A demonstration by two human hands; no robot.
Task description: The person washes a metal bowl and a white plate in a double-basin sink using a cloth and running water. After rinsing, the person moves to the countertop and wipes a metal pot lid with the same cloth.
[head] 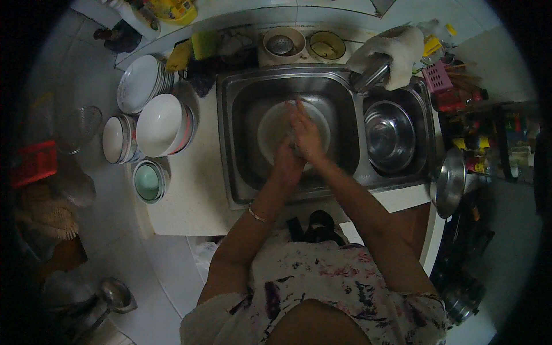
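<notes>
Both my hands meet, palms together, above a pale round bowl (268, 125) in the large compartment of the stainless steel sink (345, 159). My left hand (288, 158) lies partly under my right hand (307, 138), and its fingers are largely hidden. The right hand's fingers point away from me, over the middle of the bowl. Something small and pale may sit between the palms, but it is too dim to make out. A bracelet (257, 214) circles my left wrist. The bowl's contents are unclear.
Left on the counter are stacked plates (137, 84), a large white bowl (158, 125) and small bowls (147, 181). A cloth-wrapped faucet (373, 73) overhangs the sink's right side. The small compartment holds a metal basin (390, 136); another metal bowl (448, 183) leans at right.
</notes>
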